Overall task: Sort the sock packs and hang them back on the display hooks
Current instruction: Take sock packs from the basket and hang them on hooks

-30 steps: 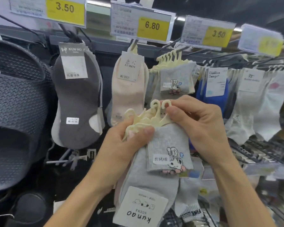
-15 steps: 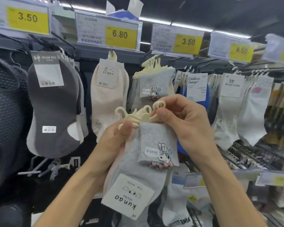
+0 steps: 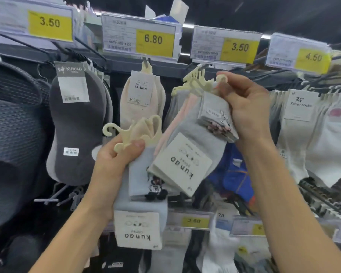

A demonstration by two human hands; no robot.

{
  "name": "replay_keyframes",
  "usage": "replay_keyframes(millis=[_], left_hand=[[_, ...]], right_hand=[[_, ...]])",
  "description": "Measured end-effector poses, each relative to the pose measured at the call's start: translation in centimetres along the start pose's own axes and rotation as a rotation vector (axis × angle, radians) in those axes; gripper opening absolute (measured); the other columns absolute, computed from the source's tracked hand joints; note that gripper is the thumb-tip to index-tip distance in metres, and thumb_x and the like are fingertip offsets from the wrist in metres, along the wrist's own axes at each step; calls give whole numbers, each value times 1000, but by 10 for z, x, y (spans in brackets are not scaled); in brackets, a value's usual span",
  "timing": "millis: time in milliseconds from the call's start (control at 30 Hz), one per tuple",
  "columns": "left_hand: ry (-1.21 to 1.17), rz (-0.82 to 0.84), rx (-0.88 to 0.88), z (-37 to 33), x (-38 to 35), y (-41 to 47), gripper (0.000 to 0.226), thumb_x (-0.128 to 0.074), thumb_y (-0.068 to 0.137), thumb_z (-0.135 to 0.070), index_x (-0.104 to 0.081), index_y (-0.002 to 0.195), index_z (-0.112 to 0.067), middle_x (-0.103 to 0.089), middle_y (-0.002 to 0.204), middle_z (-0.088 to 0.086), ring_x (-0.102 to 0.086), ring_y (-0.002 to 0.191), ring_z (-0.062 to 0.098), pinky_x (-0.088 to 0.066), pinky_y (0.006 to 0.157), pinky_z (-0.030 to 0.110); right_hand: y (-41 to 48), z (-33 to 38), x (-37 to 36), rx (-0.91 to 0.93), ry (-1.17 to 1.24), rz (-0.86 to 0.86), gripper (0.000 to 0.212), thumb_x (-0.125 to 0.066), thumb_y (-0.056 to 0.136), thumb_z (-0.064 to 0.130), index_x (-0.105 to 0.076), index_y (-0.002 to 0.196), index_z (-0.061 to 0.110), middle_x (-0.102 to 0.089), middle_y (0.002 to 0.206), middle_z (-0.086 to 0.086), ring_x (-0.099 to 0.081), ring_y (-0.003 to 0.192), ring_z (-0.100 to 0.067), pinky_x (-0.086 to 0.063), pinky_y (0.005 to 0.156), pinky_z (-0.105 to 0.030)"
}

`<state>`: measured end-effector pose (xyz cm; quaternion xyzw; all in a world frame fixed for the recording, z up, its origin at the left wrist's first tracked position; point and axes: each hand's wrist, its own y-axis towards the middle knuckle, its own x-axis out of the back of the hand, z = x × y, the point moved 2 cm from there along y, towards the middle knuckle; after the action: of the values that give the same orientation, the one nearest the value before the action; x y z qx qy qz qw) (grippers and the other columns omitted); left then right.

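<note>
My left hand (image 3: 116, 160) grips a bunch of light blue sock packs (image 3: 140, 196) by their cream plastic hangers (image 3: 134, 131); a "kunao" card hangs at the bottom. My right hand (image 3: 244, 107) holds a bunch of grey and pink sock packs (image 3: 191, 138) up by their cream hangers (image 3: 199, 83), right at the display hook (image 3: 203, 66) under the 3.50 tag. The bunch swings out to the lower left, tilted. I cannot tell whether its hangers are on the hook.
Dark grey Kunao liner socks (image 3: 75, 127) hang at left, pale Luren socks (image 3: 142, 99) in the middle, white Kunao socks (image 3: 303, 125) at right. Price tags run along the top rail. Black slippers (image 3: 14, 134) hang far left. More socks hang on a lower row.
The single bunch held by both hands has split: my right hand lifted the grey and pink packs up to the hook, while my left hand stayed low with the blue packs.
</note>
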<state>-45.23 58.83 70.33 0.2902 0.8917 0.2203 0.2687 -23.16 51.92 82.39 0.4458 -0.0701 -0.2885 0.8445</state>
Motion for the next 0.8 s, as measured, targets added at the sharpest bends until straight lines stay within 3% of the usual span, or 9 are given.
replay_keyframes(millis=[133,200,333,467,567,633,800], left_hand=[[32,-29,9,-2,8,-5,33,-74,74,-31,-72,102,-14,-73,89,17,-72,73,30,-60,62,37],[36,-22,14,-3,11,-8,24,-74,73,-29,-73,94,-17,-73,84,14,-72,70,27,-60,59,35],[43,1,15,-6,9,-8,33,-74,70,-32,-74,99,-17,-74,88,14,-73,73,26,-60,60,35],[75,5,-4,-7,1,-6,33,-74,71,-33,-73,99,-14,-74,82,11,-72,68,23,-59,56,34],[117,31,-7,-5,-4,-4,44,-74,75,-33,-67,107,-4,-72,87,14,-71,72,24,-59,58,34],[118,55,-4,-4,-8,-3,35,-73,76,-33,-71,104,-10,-73,86,11,-72,72,22,-58,59,33],[125,108,23,-2,-17,1,21,-72,78,-35,-74,93,-20,-74,84,8,-72,72,21,-58,59,33]], right_hand=[[33,-5,-11,75,-226,-68,11,-71,89,19,-75,79,23,-76,77,6,-70,71,-7,-58,69,-24],[47,-9,-18,83,-310,-134,10,-75,85,22,-77,83,13,-76,79,3,-70,69,-7,-58,68,-26],[51,-14,-30,218,-392,-135,18,-69,91,17,-77,89,2,-74,82,-6,-71,76,-22,-57,73,-37],[43,-19,-31,395,-557,-72,22,-57,98,14,-75,95,2,-69,87,-2,-61,82,-15,-50,80,-28],[44,-18,-32,462,-625,-90,23,-56,97,11,-73,87,2,-65,79,-1,-53,75,-12,-40,70,-11],[42,-18,-32,462,-614,-98,19,-58,96,11,-75,93,2,-65,83,3,-54,77,-9,-36,71,-5],[31,-17,-27,421,-744,17,23,-57,97,13,-71,113,4,-68,104,-5,-59,96,-17,-44,87,-18]])
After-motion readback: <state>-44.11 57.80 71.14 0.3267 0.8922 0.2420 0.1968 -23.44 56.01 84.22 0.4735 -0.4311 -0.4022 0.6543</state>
